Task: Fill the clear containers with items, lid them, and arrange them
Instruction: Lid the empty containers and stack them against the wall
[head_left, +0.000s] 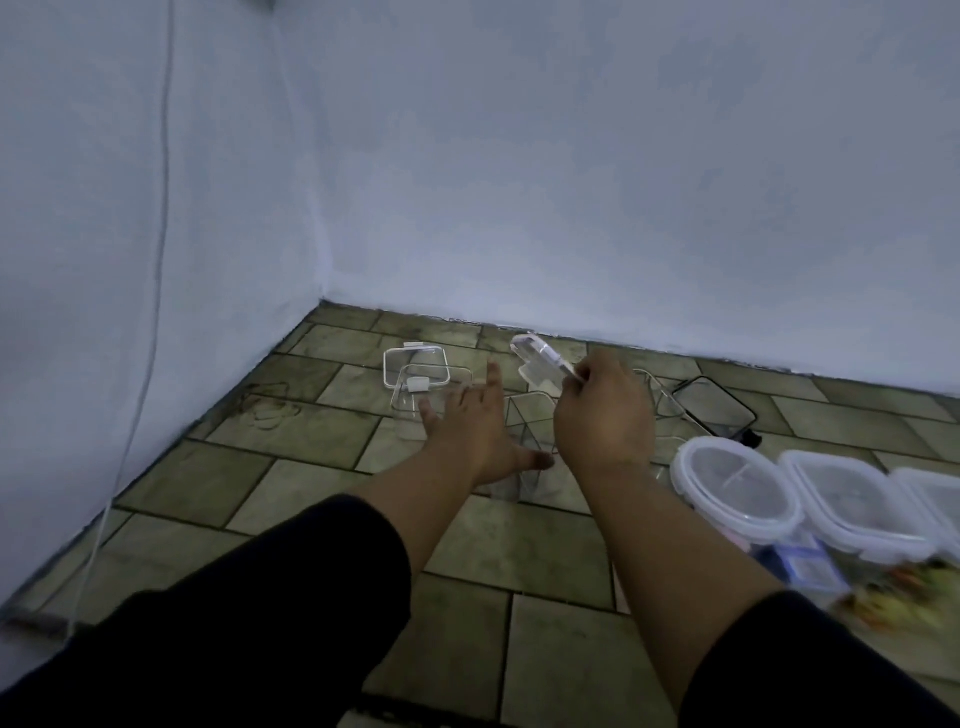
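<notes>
My right hand (602, 410) pinches a clear lid (540, 361) with white clips, held tilted above the tiled floor. Just below it an open clear container (530, 423) stands on the floor, partly hidden by both hands. My left hand (470, 421) is spread flat with straight fingers over that container's left side. Farther left, a clear container (410, 410) stands with two clear lids (415, 366) lying overlapped at it. At the right, lidded clear containers (737, 488) stand in a row.
A black-rimmed lid (714, 402) lies near the back wall at the right. Colourful blurred items and a blue packet (805, 566) sit under the lidded row. Walls meet in a corner at the back left, where a thin white cable (150, 322) hangs.
</notes>
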